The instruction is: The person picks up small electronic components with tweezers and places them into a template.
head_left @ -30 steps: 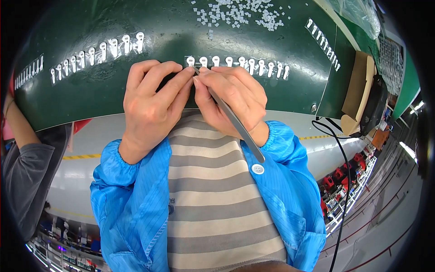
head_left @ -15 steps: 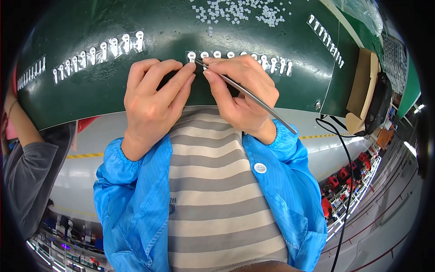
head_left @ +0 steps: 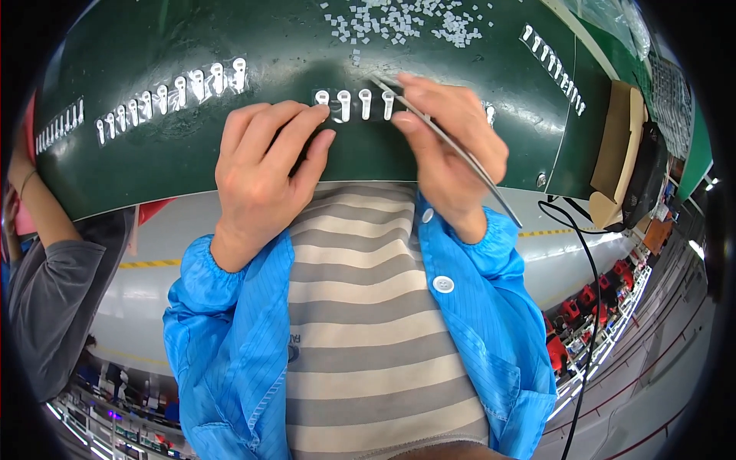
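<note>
My right hand (head_left: 456, 146) grips metal tweezers (head_left: 468, 159), their tips above the row's upper edge and slightly apart. In front of me lies a clear strip with several small white key-shaped parts (head_left: 365, 104), each with a round head; my right hand hides much of its right side. At the strip's left end, the index fingertip of my left hand (head_left: 268, 165) touches or hovers at the first part, with the thumb apart from it. I see nothing held in that hand.
Small pale square pieces (head_left: 391, 21) lie scattered at the far side of the green table (head_left: 284, 73). More white parts (head_left: 180, 90) are in rows at left and right (head_left: 553, 65). A cardboard box (head_left: 616, 146) stands at the right edge. A person's arm (head_left: 50, 207) is at left.
My right hand has moved right with the tweezers, lifting their tips away from the first part and uncovering several parts. My left hand stays almost in place.
</note>
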The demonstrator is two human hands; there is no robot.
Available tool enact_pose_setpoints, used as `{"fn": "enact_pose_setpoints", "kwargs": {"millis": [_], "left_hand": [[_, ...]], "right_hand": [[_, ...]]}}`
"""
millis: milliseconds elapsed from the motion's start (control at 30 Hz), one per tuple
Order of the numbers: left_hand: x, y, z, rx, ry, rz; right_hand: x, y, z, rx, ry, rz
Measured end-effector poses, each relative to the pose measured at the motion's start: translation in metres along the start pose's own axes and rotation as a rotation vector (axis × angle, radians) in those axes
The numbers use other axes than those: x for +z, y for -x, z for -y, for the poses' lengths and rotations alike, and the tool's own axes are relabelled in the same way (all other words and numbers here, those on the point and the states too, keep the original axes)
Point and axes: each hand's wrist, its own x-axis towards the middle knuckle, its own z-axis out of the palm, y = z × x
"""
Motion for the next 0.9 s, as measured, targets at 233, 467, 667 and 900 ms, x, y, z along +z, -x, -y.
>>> {"fn": "enact_pose_setpoints", "kwargs": {"millis": [233,467,667,900], "left_hand": [[0.001,-0.011,-0.006,0.041,0.013,0.097],[-0.008,-0.024,-0.031,-0.025,0.086,0.254],[-0.043,-0.025,0.02,-0.14,-0.236,-0.03],[-0.041,-0.003,0.007,-0.158,-0.257,0.082]], "right_hand": [[-0.053,0.018,-0.002,-0.087,0.298,0.121],[-0.102,0.042,-0.01,-0.075,0.468,0.245],[-0.164,0.041,-0.055,0.032,0.652,0.117],[-0.196,0.015,-0.087,0.007,0.768,0.098]]}}
